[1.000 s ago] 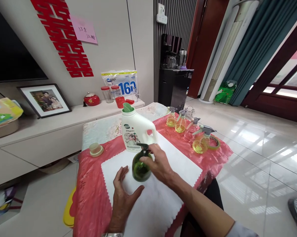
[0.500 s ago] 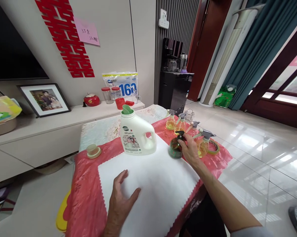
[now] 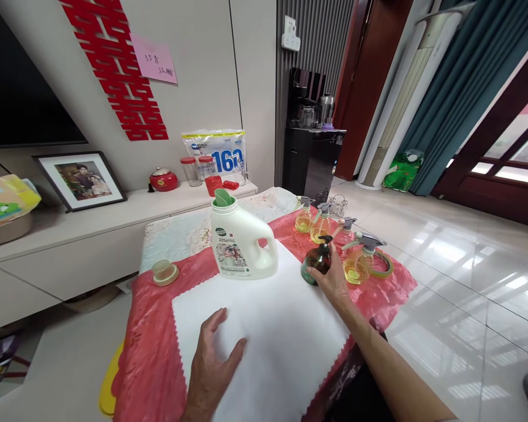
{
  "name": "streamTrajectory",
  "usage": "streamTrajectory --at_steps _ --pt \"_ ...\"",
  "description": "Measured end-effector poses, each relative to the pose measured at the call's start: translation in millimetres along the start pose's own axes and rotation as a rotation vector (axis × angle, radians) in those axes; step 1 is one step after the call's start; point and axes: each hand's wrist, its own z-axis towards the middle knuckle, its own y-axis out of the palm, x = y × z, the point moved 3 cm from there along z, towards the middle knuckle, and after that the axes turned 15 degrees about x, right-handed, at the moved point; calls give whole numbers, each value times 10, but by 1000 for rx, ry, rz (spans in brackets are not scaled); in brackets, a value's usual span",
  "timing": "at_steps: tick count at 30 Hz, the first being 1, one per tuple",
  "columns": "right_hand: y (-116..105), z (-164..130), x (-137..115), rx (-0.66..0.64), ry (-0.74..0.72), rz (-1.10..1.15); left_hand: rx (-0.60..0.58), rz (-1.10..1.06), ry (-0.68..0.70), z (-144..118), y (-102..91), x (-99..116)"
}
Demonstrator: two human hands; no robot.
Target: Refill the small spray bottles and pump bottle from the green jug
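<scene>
My right hand (image 3: pixel 333 281) is wrapped round the body of a dark brown pump bottle (image 3: pixel 317 258), thumb in front and fingers on the far side. The bottle stands upright at the right edge of a white cloth (image 3: pixel 264 328). My left hand (image 3: pixel 213 357) is open over the cloth's near left part, thumb and fingers apart, holding nothing. A big white detergent jug (image 3: pixel 241 240) with an open green spout (image 3: pixel 223 198) stands at the cloth's far edge. Its pale green cap (image 3: pixel 164 272) lies to the left on red plastic sheeting (image 3: pixel 153 328).
Clear spray bottles of yellow liquid (image 3: pixel 356 269) line the right side, beside a tape roll (image 3: pixel 383 265). Behind the table, a cabinet (image 3: pixel 136 205) holds a picture frame (image 3: pixel 79 180), a red pot (image 3: pixel 163 179) and lidded jars (image 3: pixel 191 171). A black drinks machine (image 3: pixel 310 158) stands farther back.
My right hand has shifted down from the pump head to the bottle's body. The pump head now shows above it. My left hand has hardly moved.
</scene>
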Motion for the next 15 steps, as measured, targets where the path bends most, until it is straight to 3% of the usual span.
streamTrajectory --at_steps 5,15 --pt "22 -48 39 -11 27 -17 1 -1 -4 -9 6 -29" --pt "19 137 216 -77 7 41 -3 -6 31 -1 13 -61"
